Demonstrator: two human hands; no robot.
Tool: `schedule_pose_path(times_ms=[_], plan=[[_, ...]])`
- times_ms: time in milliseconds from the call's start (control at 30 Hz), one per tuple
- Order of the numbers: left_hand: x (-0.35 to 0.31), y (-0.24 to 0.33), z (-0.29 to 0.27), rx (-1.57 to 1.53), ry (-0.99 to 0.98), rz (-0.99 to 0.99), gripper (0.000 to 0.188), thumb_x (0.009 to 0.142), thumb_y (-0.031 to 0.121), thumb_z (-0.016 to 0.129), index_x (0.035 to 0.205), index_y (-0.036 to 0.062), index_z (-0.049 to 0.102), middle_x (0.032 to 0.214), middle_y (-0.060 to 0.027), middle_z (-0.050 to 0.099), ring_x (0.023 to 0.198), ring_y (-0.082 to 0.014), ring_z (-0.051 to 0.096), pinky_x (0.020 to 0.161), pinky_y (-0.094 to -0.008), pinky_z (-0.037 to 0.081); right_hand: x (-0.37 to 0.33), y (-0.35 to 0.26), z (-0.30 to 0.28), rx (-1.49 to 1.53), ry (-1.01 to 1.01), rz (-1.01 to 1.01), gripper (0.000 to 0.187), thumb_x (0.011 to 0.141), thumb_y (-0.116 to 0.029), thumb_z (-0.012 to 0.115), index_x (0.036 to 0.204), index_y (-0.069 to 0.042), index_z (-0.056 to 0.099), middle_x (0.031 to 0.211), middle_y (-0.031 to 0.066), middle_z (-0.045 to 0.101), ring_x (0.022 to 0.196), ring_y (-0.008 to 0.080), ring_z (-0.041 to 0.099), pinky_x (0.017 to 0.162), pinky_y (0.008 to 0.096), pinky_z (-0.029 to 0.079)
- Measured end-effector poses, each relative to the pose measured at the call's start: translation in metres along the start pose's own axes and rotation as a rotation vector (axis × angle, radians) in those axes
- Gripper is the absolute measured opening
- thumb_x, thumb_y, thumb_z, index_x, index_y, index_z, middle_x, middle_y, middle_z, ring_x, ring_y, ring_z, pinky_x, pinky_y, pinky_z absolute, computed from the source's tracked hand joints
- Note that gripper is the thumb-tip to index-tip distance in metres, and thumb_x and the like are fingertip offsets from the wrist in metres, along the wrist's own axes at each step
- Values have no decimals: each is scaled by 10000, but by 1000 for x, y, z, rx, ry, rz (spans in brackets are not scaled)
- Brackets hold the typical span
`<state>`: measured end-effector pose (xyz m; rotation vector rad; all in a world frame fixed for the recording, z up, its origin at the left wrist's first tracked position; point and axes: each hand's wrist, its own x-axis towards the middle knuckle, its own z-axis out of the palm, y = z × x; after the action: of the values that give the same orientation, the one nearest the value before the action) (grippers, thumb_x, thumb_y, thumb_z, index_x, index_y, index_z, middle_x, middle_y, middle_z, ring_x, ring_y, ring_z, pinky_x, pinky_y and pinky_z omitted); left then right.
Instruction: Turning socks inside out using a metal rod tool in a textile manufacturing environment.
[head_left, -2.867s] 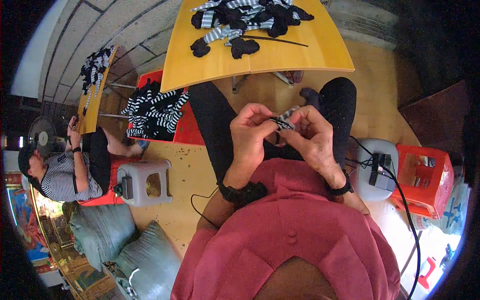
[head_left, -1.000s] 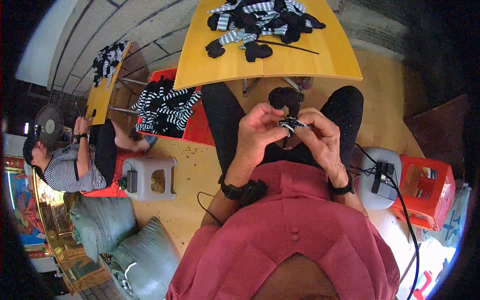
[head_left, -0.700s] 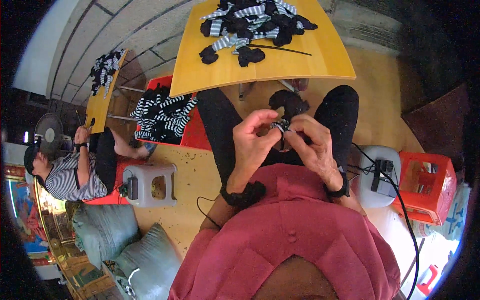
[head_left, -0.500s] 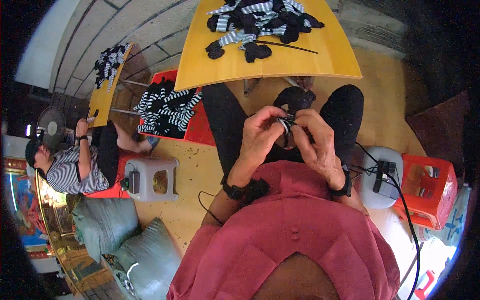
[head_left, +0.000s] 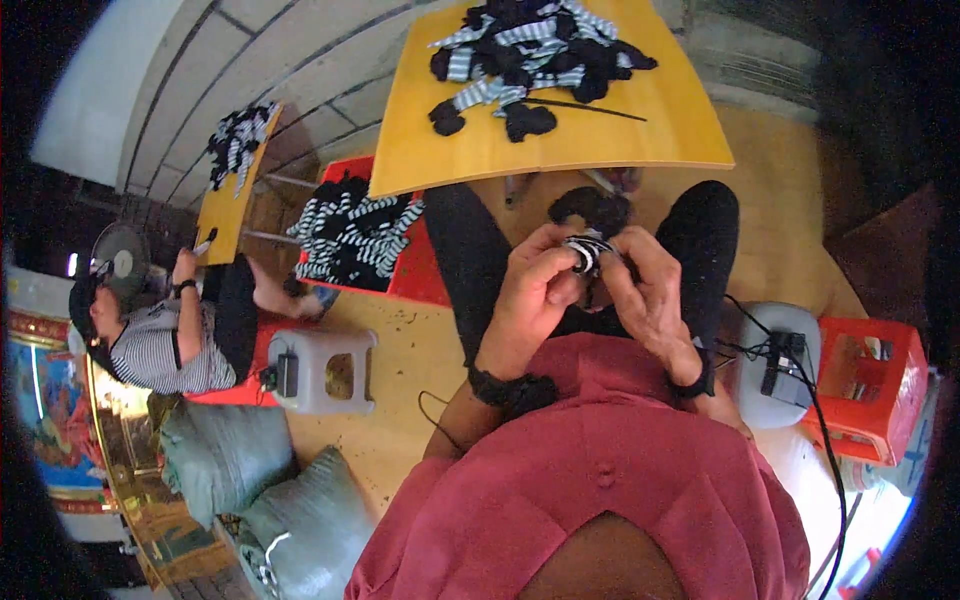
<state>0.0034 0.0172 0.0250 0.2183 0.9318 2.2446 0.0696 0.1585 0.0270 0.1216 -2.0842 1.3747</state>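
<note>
Above my lap, between my knees, I hold a black sock [head_left: 590, 210] with black-and-white stripes. My left hand [head_left: 540, 285] pinches its striped edge between thumb and fingers. My right hand [head_left: 645, 285] grips the other side of that edge, its fingers bent. The striped edge is bunched in a ring between my fingertips, and the dark part hangs out beyond my hands. My fingers cover some of the sock. Past my knees, a pile of striped socks [head_left: 530, 60] with black ends lies on a yellow table [head_left: 440, 160], beside a thin dark rod [head_left: 590, 108].
A red bin [head_left: 425, 265] full of striped socks stands left of my knees. Further left, a person [head_left: 165, 340] sits at another yellow table [head_left: 225, 215]. Grey-green sacks [head_left: 310, 525] lie at lower left. On my right are a grey stool [head_left: 780, 370], cables and a red stool [head_left: 870, 390].
The striped edge now shows as a wider ring between my fingers. The whole view has shifted, so everything sits slightly further right and lower. Both hands stay on the sock.
</note>
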Motion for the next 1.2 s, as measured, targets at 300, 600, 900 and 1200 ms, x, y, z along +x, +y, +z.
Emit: schedule_pose_path(times_ms=[300, 600, 900, 1200], plan=[[0, 7, 12, 287, 13, -43, 332, 748, 23, 590, 1078, 13, 554, 888, -37, 593, 593, -71, 470, 494, -198, 367, 6, -5, -15, -236, 118, -231, 193, 642, 26, 648, 819, 20, 571, 848, 173, 573, 707, 308, 588, 584, 354, 494], [-8, 14, 5, 391, -259, -68, 302, 637, -23, 658, 934, -3, 611, 861, -25, 612, 767, -95, 567, 725, -235, 463, 10, -12, -11, -3, 62, -125, 115, 719, 63, 569, 831, 35, 565, 861, 175, 585, 758, 283, 602, 662, 320, 482], [-13, 6, 15, 289, 18, 142, 145, 787, -13, 627, 928, -12, 590, 721, -38, 564, 507, -85, 491, 410, -196, 350, -2, 1, -4, 53, 54, -17, 70, 766, -17, 568, 824, 19, 551, 890, 162, 589, 764, 257, 599, 678, 301, 475], [-9, 1, 6, 53, 109, 49, 115, 812, 40, 622, 911, 27, 567, 679, -26, 552, 417, -52, 396, 368, -178, 278, -2, -1, 3, 24, 123, -74, 52, 773, 2, 560, 820, 21, 551, 867, 159, 586, 678, 205, 585, 575, 269, 464]])
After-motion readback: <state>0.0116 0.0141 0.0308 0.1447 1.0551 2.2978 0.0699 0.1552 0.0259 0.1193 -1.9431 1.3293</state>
